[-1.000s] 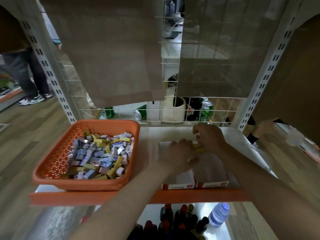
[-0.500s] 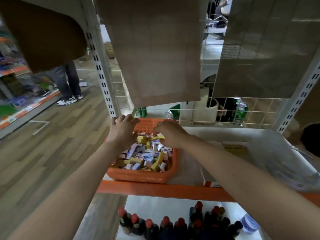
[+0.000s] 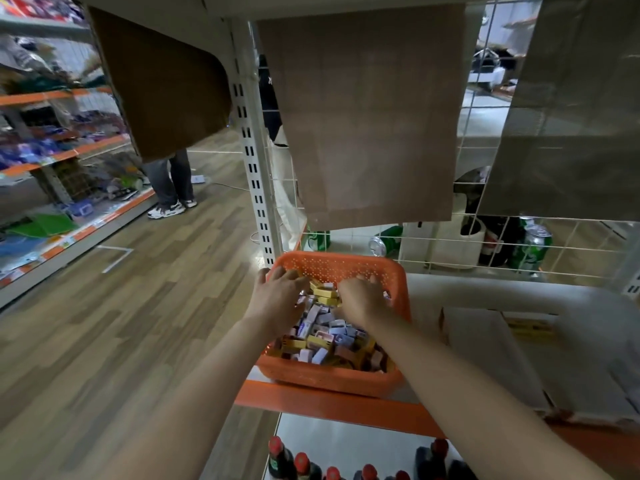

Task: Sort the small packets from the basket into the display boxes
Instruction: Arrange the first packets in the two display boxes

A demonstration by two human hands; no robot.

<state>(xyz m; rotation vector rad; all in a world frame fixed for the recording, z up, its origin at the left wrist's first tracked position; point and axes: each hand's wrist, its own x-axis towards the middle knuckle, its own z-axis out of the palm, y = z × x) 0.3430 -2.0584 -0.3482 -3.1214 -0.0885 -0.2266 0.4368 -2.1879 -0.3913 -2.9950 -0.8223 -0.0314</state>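
Orange basket (image 3: 341, 263) now under hands (image 3: 282, 301), boxes (image 3: 485, 348) left.

Dim overall, brighter on aisle floor (image 3: 104, 306) at left; wide-angle bending at edges (right side smeared, soft).

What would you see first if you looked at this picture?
The bright orange basket in the middle of the shelf jumps out first, heaped with little yellow, purple and pink packets. The left hand and right hand are both down among the packets. A big brown cardboard sheet hangs just above, and dark bottles with red caps stand on the shelf below.
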